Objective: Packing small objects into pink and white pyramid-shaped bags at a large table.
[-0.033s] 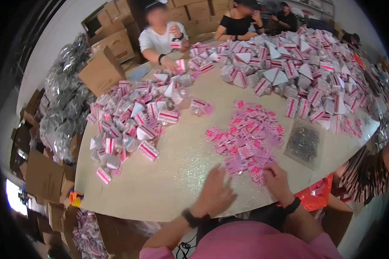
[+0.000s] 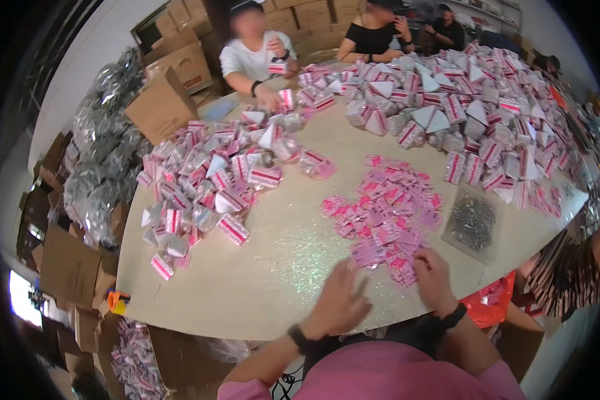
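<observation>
A heap of small pink printed cards (image 2: 387, 217) lies on the pale table (image 2: 247, 293) in front of me. My left hand (image 2: 343, 301) rests at the heap's near left edge, its fingers stretched and apart, with nothing seen in them. At the near right edge my right hand (image 2: 435, 281) has its fingers curled in against the cards. Whether a card is between them is hidden. Right of the heap sits a shallow clear tray (image 2: 470, 248) of small dark metal pieces.
Bagged pieces with pink-striped labels form a pile at left (image 2: 230, 190) and a larger pile at far right (image 2: 447, 100). A person in white (image 2: 253, 57) reaches over the far edge. Cardboard boxes (image 2: 159, 110) and clear plastic bags (image 2: 100, 160) stand left. An orange-red bag (image 2: 490, 303) hangs near right.
The whole scene sits slightly further right in the picture. Both of my hands keep nearly the same place against the cards.
</observation>
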{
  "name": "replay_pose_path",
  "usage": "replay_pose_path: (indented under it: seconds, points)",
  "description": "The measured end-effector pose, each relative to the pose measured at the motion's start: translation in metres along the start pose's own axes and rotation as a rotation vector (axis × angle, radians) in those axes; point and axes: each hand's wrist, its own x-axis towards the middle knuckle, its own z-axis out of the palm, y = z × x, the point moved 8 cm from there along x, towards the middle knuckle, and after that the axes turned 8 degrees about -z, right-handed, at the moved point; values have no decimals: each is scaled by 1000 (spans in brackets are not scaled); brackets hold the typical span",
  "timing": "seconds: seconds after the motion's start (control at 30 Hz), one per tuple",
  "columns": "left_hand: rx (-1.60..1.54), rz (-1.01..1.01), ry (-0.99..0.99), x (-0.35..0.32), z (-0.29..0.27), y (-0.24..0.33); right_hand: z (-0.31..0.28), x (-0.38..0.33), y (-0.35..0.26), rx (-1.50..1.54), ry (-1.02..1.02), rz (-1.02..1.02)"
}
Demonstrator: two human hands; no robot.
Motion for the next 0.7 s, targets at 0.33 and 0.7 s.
replay_pose_path:
  seconds: [0.33,0.7]
  points:
    - [107,58,-240,-29,52,19,22,21,3,-494,-118,-212]
    - [27,23,-203,-53,51,9,47,21,40,-623,-159,-326]
